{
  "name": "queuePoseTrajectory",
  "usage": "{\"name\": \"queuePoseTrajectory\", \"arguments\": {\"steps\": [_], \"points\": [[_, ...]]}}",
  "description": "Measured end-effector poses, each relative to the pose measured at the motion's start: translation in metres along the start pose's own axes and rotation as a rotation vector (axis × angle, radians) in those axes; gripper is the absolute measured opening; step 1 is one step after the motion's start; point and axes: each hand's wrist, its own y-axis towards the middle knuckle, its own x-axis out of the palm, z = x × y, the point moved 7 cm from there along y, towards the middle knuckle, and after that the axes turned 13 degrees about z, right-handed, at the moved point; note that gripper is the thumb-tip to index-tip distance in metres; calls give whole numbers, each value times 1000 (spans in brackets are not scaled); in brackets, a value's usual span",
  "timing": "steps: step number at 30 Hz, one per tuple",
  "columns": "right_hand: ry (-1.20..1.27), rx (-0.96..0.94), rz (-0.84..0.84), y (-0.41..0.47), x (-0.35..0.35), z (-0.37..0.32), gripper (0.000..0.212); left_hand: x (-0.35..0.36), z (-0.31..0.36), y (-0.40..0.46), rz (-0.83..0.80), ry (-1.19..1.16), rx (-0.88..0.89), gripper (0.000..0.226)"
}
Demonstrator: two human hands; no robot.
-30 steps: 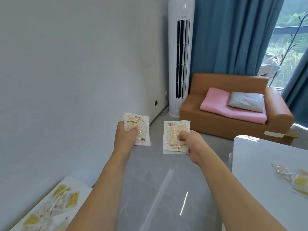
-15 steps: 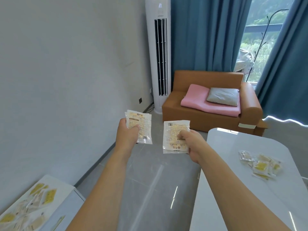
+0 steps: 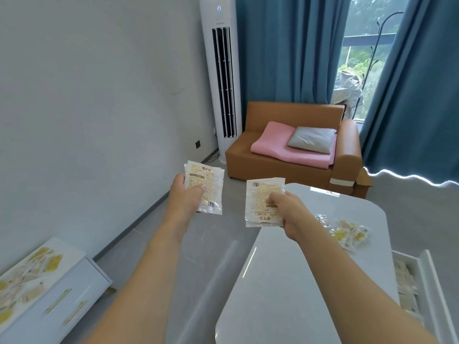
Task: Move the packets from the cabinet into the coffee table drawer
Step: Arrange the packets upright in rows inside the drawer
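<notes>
My left hand (image 3: 187, 194) grips a small stack of clear packets (image 3: 211, 181) with yellow print, held out over the floor. My right hand (image 3: 289, 212) pinches another packet stack (image 3: 260, 194) above the near-left corner of the white coffee table (image 3: 285, 281). The table's drawer (image 3: 412, 289) stands pulled out at the lower right, with several packets lying in it. At the lower left is the white cabinet (image 3: 74, 289), its top covered with several yellow and clear packets (image 3: 27, 281).
A loose pile of small packets (image 3: 347, 232) lies on the table's right side. Beyond stand an orange sofa (image 3: 285, 170) with a pink pad and grey cushion, a tall white air conditioner (image 3: 222, 78) and blue curtains. Grey floor runs between cabinet and table.
The view has swung right and downward: the coffee table and its drawer have come into sight, the cabinet slid further left. Both hands keep holding their packets, drifting toward the table.
</notes>
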Motion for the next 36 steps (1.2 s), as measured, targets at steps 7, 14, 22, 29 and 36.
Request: {"name": "queuePoseTrajectory", "arguments": {"steps": [7,14,22,29,36], "points": [[30,24,-29,4,-60,6,25,42,2,-48,0,-14,-40,19],[49,-8,-44,1,-177,-6,22,108,22,-145,-39,-21,-55,20],[50,54,-4,3,-349,-7,16,212,39,-289,-100,-38,-81,24],[30,65,-14,11,-407,-11,16,251,38,-333,-78,-63,-131,23],[1,93,3,50,-493,-2,19,330,27,-390,-86,-67,-217,24]]}}
